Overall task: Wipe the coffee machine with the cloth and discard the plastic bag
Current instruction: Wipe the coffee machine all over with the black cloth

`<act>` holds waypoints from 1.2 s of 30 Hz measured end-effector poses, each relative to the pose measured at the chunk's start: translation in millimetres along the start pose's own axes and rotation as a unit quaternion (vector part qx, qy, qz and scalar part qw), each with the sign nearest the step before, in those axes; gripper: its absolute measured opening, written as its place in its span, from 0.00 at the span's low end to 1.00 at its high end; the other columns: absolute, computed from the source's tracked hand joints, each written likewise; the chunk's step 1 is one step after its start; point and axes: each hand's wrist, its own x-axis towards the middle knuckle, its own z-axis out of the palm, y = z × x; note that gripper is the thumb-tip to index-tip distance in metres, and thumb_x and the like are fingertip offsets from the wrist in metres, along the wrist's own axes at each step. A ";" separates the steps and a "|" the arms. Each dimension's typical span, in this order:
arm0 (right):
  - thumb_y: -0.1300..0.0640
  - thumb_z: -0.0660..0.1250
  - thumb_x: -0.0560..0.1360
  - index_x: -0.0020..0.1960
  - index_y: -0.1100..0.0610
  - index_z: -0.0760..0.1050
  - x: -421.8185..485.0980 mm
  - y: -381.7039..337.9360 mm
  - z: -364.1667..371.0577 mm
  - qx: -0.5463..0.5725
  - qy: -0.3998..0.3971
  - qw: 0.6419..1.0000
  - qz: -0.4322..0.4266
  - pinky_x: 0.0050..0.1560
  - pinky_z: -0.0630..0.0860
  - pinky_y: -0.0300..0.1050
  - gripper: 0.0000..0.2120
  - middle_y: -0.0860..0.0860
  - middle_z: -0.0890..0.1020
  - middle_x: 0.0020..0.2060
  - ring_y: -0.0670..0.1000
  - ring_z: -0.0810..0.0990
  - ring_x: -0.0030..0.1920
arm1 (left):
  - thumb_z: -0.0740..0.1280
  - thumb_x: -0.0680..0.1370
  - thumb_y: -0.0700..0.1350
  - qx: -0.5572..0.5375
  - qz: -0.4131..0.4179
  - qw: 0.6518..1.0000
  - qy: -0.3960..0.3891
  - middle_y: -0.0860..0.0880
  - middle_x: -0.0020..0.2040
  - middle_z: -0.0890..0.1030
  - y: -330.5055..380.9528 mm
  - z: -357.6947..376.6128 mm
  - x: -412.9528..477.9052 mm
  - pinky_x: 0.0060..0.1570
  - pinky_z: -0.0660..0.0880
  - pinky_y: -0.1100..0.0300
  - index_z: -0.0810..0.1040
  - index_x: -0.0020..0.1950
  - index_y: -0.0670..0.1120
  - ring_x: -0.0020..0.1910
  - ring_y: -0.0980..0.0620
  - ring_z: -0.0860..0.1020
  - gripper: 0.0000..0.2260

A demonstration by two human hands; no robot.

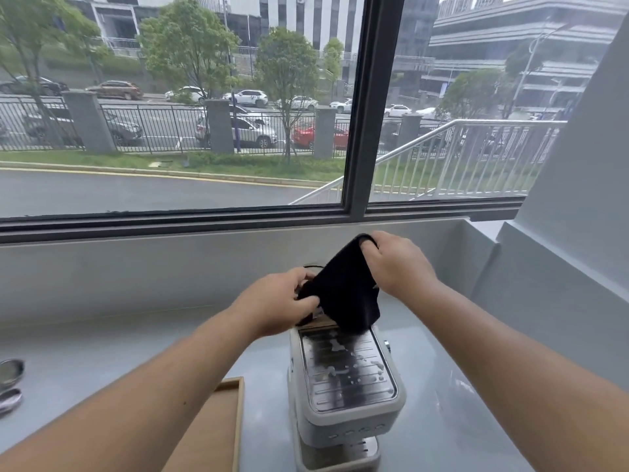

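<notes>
A small white coffee machine (pixel 347 403) stands on the pale counter, its ribbed metal top plate wet with droplets. Above its back end hangs a black cloth (pixel 347 294), stretched between both hands. My left hand (pixel 275 301) pinches the cloth's lower left corner. My right hand (pixel 394 264) grips the upper corner, higher and to the right. The cloth's bottom edge nearly touches the top plate. No plastic bag is visible; something brown and partly hidden sits behind the cloth on the machine's rear.
A shallow wooden tray (pixel 218 427) lies just left of the machine. Metal utensils (pixel 10 383) rest at the far left edge. A low grey wall and large window run behind the counter; a slanted wall rises on the right.
</notes>
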 end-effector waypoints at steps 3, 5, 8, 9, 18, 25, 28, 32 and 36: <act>0.43 0.52 0.82 0.44 0.49 0.72 -5.0 9.6 15.3 -0.003 -0.022 1.000 0.006 0.40 0.69 0.51 0.16 0.49 0.79 0.40 0.58 0.78 0.44 | 0.68 0.66 0.70 0.041 -0.004 0.998 -0.050 0.59 0.66 0.80 -11.1 23.3 0.4 0.58 0.77 0.54 0.64 0.73 0.67 0.61 0.52 0.81 0.36; 0.43 0.51 0.82 0.43 0.49 0.70 -8.9 13.5 27.7 0.004 -0.040 0.999 0.006 0.41 0.69 0.51 0.15 0.49 0.79 0.40 0.58 0.77 0.45 | 0.71 0.64 0.70 0.033 0.000 0.998 -0.048 0.59 0.70 0.78 -20.2 38.2 -0.5 0.64 0.76 0.53 0.63 0.74 0.68 0.68 0.52 0.77 0.39; 0.42 0.51 0.81 0.46 0.50 0.72 -14.6 16.2 49.9 -0.004 -0.069 0.998 0.005 0.43 0.70 0.51 0.16 0.53 0.83 0.46 0.59 0.77 0.47 | 0.67 0.65 0.76 0.047 -0.025 0.997 -0.058 0.54 0.83 0.64 -32.0 60.0 -3.9 0.78 0.65 0.50 0.59 0.82 0.59 0.80 0.50 0.63 0.49; 0.41 0.51 0.81 0.46 0.50 0.72 -16.6 16.5 58.0 -0.008 -0.081 0.997 0.004 0.43 0.70 0.51 0.17 0.54 0.83 0.47 0.60 0.78 0.47 | 0.64 0.66 0.78 0.053 -0.033 0.996 -0.057 0.53 0.85 0.59 -34.6 67.5 -4.9 0.80 0.60 0.49 0.58 0.84 0.58 0.82 0.49 0.59 0.50; 0.46 0.62 0.79 0.72 0.41 0.74 -33.5 22.8 114.5 -0.064 -0.175 0.979 -0.082 0.63 0.76 0.53 0.22 0.48 0.77 0.67 0.55 0.74 0.68 | 0.56 0.75 0.74 0.016 -0.056 0.997 0.045 0.51 0.72 0.72 -33.7 122.4 -11.6 0.72 0.67 0.45 0.77 0.69 0.56 0.73 0.46 0.67 0.32; 0.51 0.63 0.77 0.75 0.40 0.72 -33.4 29.9 132.2 -0.098 -0.166 0.976 -0.101 0.61 0.76 0.51 0.26 0.48 0.69 0.76 0.56 0.75 0.69 | 0.49 0.74 0.76 0.083 -0.051 0.993 0.060 0.51 0.85 0.56 -39.9 141.6 -9.9 0.82 0.42 0.41 0.62 0.82 0.54 0.85 0.50 0.44 0.42; 0.52 0.63 0.78 0.75 0.40 0.72 -34.5 29.6 134.5 -0.095 -0.166 0.977 -0.099 0.62 0.75 0.49 0.25 0.47 0.68 0.78 0.54 0.74 0.71 | 0.50 0.75 0.75 0.090 -0.052 0.993 0.063 0.53 0.86 0.54 -39.8 142.8 -10.4 0.82 0.42 0.40 0.55 0.85 0.54 0.85 0.51 0.43 0.43; 0.53 0.63 0.78 0.70 0.42 0.76 -38.2 31.6 128.3 -0.095 -0.189 0.971 -0.116 0.60 0.75 0.49 0.21 0.47 0.69 0.78 0.54 0.74 0.71 | 0.48 0.74 0.74 0.077 -0.059 0.992 0.078 0.53 0.87 0.48 -38.5 143.3 -15.4 0.83 0.41 0.44 0.47 0.86 0.52 0.85 0.53 0.43 0.45; 0.53 0.62 0.79 0.60 0.51 0.79 -45.5 35.6 124.8 -0.114 -0.214 0.959 -0.146 0.59 0.73 0.50 0.11 0.50 0.73 0.74 0.56 0.72 0.70 | 0.45 0.74 0.74 0.061 -0.038 0.991 0.116 0.53 0.87 0.49 -36.1 140.8 -19.7 0.82 0.44 0.45 0.55 0.85 0.50 0.85 0.52 0.46 0.45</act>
